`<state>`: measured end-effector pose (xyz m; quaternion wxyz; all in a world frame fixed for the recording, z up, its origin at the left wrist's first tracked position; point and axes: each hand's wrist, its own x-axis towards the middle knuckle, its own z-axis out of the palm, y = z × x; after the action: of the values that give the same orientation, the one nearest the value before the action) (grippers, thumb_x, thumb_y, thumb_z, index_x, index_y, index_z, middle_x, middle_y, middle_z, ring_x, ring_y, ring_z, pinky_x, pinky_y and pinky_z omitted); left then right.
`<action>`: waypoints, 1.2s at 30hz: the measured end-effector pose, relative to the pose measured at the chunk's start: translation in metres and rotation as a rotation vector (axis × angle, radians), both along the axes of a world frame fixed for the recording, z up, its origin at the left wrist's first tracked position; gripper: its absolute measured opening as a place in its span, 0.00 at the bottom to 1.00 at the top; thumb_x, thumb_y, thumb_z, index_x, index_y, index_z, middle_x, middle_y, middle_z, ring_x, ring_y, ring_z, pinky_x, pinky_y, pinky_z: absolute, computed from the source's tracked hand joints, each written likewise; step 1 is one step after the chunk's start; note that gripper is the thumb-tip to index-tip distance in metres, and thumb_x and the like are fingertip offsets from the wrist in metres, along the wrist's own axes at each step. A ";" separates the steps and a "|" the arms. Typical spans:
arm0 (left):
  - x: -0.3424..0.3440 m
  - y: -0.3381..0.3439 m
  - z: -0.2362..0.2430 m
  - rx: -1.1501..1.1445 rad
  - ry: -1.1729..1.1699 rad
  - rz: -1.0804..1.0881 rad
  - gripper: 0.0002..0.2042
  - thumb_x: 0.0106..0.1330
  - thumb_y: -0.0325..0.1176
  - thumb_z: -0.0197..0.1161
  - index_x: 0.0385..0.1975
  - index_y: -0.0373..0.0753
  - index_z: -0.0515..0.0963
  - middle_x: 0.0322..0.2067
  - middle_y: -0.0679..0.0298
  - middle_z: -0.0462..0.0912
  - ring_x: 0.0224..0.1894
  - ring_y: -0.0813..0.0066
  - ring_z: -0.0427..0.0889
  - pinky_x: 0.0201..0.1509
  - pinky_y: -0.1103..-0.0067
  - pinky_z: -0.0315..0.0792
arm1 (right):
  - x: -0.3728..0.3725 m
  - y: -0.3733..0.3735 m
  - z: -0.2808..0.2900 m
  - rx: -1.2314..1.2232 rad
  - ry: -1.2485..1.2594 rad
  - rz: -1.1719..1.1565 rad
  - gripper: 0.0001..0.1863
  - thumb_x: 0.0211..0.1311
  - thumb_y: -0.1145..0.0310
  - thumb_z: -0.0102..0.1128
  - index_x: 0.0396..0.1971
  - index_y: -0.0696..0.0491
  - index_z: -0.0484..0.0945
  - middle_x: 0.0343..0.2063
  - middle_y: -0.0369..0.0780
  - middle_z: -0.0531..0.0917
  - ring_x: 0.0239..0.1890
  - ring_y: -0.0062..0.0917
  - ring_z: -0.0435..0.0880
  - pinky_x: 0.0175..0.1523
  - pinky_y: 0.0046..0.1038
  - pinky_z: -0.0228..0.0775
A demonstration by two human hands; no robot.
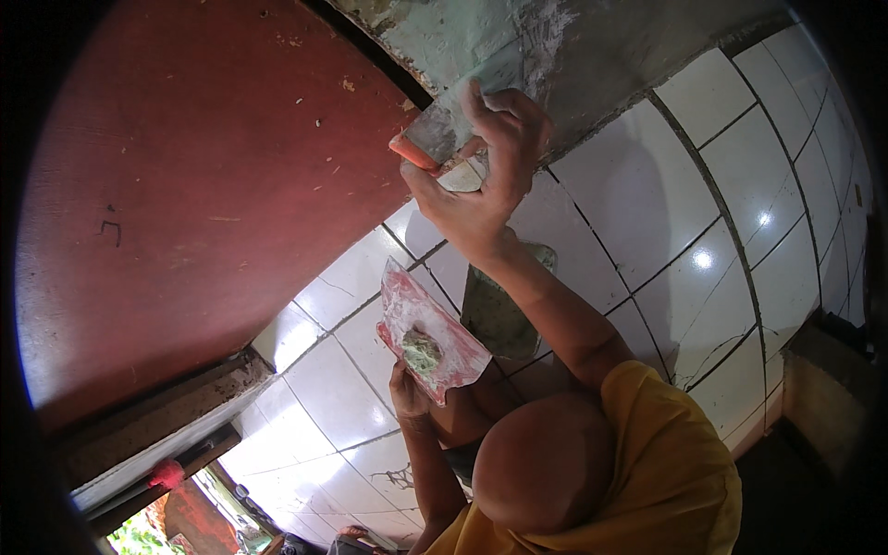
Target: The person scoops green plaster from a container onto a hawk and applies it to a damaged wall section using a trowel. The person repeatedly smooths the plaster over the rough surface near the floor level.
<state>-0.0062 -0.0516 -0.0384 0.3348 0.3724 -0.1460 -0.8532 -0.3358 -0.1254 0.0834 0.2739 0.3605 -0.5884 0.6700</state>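
Note:
My left hand (409, 393) grips the lower edge of a red-and-white flat board (444, 319). A lump of grey-green putty (422, 351) rests on it. My right hand (504, 153) is raised above the board, its thumb and fingers bent round a flat grey scraper (435, 132) with an orange edge. The scraper lies at the patchy grey-green wall (583, 65), beside the edge of a dark red door panel (213, 185). Whether its blade touches the wall I cannot tell. A dark grey-green flat tray (490, 319) lies on the tiles, partly hidden by my right forearm.
White floor tiles (601, 217) with dark joints spread around, some of them cracked. A worn ledge (176, 416) runs below the red panel. At the lower left, a bright opening (139, 541) shows greenery, with a pinkish-red object (167, 474) above it.

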 end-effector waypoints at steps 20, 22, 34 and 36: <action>0.007 0.002 -0.005 0.019 0.013 0.009 0.24 0.64 0.34 0.52 0.58 0.32 0.61 0.54 0.55 0.71 0.56 0.62 0.71 0.61 0.67 0.64 | 0.049 -0.008 -0.023 -0.056 -0.096 0.146 0.41 0.29 0.77 0.70 0.53 0.50 0.68 0.38 0.42 0.67 0.36 0.31 0.72 0.32 0.26 0.70; 0.008 0.002 -0.004 0.028 0.027 0.003 0.24 0.64 0.34 0.52 0.58 0.32 0.60 0.54 0.55 0.71 0.56 0.62 0.70 0.61 0.67 0.64 | 0.056 -0.007 -0.033 -0.032 -0.118 0.246 0.37 0.31 0.77 0.69 0.51 0.50 0.70 0.35 0.41 0.70 0.34 0.31 0.73 0.31 0.27 0.70; 0.000 0.005 0.005 0.000 0.002 0.009 0.24 0.63 0.35 0.52 0.58 0.33 0.61 0.54 0.56 0.71 0.55 0.61 0.71 0.60 0.65 0.65 | -0.002 0.106 -0.027 -0.011 -0.165 0.101 0.22 0.51 0.77 0.59 0.48 0.64 0.68 0.47 0.54 0.75 0.43 0.40 0.80 0.42 0.31 0.74; 0.003 0.003 -0.001 0.002 0.031 0.001 0.24 0.63 0.35 0.52 0.58 0.33 0.61 0.53 0.56 0.71 0.55 0.61 0.71 0.60 0.65 0.65 | -0.026 0.110 -0.019 -0.012 -0.233 0.098 0.21 0.51 0.79 0.58 0.48 0.65 0.69 0.47 0.55 0.74 0.43 0.41 0.79 0.43 0.29 0.74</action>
<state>-0.0027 -0.0485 -0.0389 0.3371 0.3596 -0.1398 -0.8588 -0.3613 -0.0151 0.0644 0.1730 0.3068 -0.5939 0.7233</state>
